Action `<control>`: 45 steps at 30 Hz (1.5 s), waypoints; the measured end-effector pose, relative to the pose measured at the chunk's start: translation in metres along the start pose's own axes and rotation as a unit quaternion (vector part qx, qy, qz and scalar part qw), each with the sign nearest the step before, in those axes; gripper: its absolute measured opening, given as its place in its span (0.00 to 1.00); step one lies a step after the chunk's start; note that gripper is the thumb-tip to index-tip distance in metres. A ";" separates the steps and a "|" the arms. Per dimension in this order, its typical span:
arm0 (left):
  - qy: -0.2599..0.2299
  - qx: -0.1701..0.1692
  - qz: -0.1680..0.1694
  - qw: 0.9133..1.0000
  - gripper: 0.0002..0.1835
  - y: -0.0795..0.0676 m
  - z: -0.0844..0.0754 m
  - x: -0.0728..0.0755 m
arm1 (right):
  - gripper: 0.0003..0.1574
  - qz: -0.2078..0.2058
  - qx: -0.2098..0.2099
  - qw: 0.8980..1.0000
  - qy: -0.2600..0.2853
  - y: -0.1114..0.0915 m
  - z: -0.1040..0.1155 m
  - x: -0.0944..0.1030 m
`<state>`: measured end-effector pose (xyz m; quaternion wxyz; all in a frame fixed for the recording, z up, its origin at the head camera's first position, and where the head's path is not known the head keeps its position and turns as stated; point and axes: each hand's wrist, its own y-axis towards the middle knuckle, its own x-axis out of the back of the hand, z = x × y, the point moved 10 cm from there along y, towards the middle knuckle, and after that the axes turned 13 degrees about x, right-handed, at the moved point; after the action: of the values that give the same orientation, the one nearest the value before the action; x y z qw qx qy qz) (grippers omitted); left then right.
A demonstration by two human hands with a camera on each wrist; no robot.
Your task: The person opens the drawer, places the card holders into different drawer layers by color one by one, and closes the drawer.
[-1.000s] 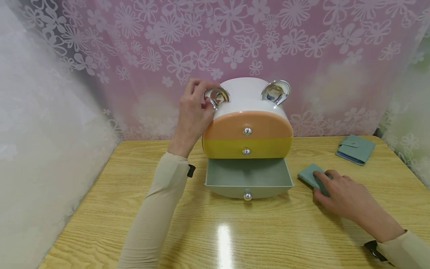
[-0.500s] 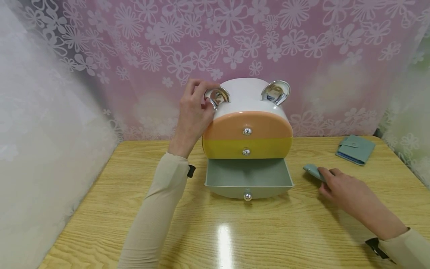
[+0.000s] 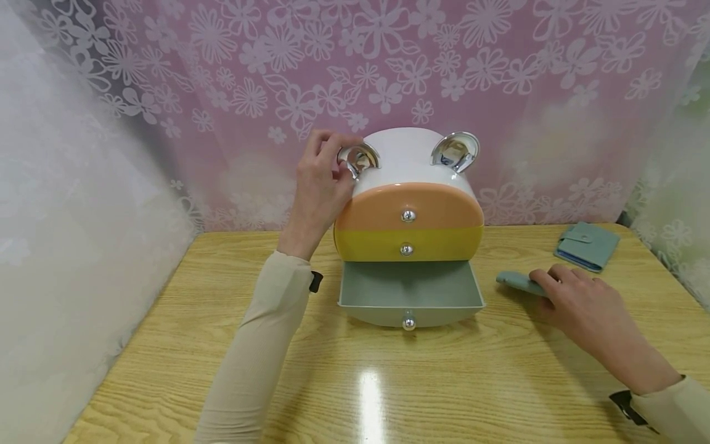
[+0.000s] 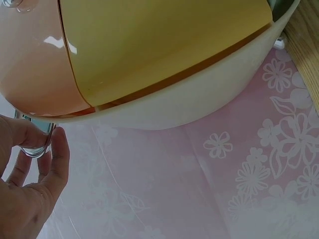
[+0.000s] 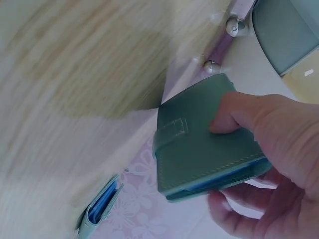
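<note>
A small storage box with a white top (image 3: 407, 154) has an orange drawer (image 3: 377, 209) and a yellow drawer (image 3: 366, 245) pushed in. Its lowest drawer, pale green (image 3: 410, 285), is pulled out with nothing inside. My left hand (image 3: 322, 185) pinches the box's left silver ear (image 3: 363, 158) between thumb and fingers, also visible in the left wrist view. To the right of the box, my right hand (image 3: 588, 311) holds a green wallet (image 5: 199, 139), thumb on one face and fingers beneath. The wallet is tilted, its snap strap and blue inside edge showing in the right wrist view.
A second green wallet (image 3: 588, 246) with a strap lies at the table's back right. The wooden table (image 3: 222, 345) reaches a pink floral curtain (image 3: 249, 123) behind the box. White floral cloth (image 3: 72, 216) hangs at the left side.
The right hand, earlier over the wallet on the table, has gripped it and tilted it up, then shifted slightly right. The left hand and box stay where they were.
</note>
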<state>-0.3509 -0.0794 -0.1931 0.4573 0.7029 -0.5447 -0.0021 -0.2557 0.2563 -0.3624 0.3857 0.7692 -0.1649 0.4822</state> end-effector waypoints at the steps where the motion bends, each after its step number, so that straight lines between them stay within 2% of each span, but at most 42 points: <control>1: 0.000 0.000 0.000 1.000 0.20 0.000 0.000 0.000 | 0.33 -0.014 0.011 1.000 -0.011 0.000 0.002 0.003; 3: 0.001 0.000 0.000 1.000 0.20 0.000 0.000 0.000 | 0.20 -0.038 0.029 0.998 -0.030 0.001 0.005 0.008; 4: 0.001 0.000 0.000 1.000 0.20 0.000 -0.001 0.000 | 0.17 -0.048 0.035 0.998 -0.036 0.001 0.006 0.009; 5: 0.000 0.000 0.000 1.000 0.20 0.000 -0.001 0.000 | 0.22 -0.056 0.041 0.997 -0.040 0.001 0.008 0.011; 8: 0.000 0.002 0.001 1.000 0.20 0.000 -0.001 0.001 | 0.49 -0.071 0.049 0.995 -0.047 0.001 0.010 0.014; 9: 0.000 0.002 0.002 1.000 0.20 0.000 -0.001 0.001 | 0.50 -0.073 0.049 0.995 -0.047 0.001 0.010 0.014; 17: -0.001 -0.002 -0.002 1.000 0.21 0.000 -0.002 0.002 | 0.40 -0.100 0.060 0.992 -0.049 0.004 0.013 0.022; 21: -0.002 -0.006 -0.003 1.000 0.21 0.000 -0.002 0.002 | 0.40 -0.117 0.061 0.990 -0.057 0.005 0.015 0.027; 27: -0.003 0.000 -0.001 1.000 0.20 0.000 -0.002 0.002 | 0.31 -0.147 0.067 0.984 -0.067 0.008 0.021 0.040; 38: -0.008 -0.005 -0.006 1.000 0.20 0.000 -0.002 0.002 | 0.31 -0.184 0.062 0.979 -0.063 0.009 0.028 0.059; 45: -0.007 -0.006 -0.006 1.000 0.20 -0.001 -0.002 0.001 | 0.29 -0.183 0.058 0.979 -0.067 0.010 0.032 0.066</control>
<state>-0.3491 -0.0794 -0.1918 0.4574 0.7037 -0.5435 -0.0132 -0.2109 0.2335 -0.3081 0.4103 0.8378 -0.0192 0.3597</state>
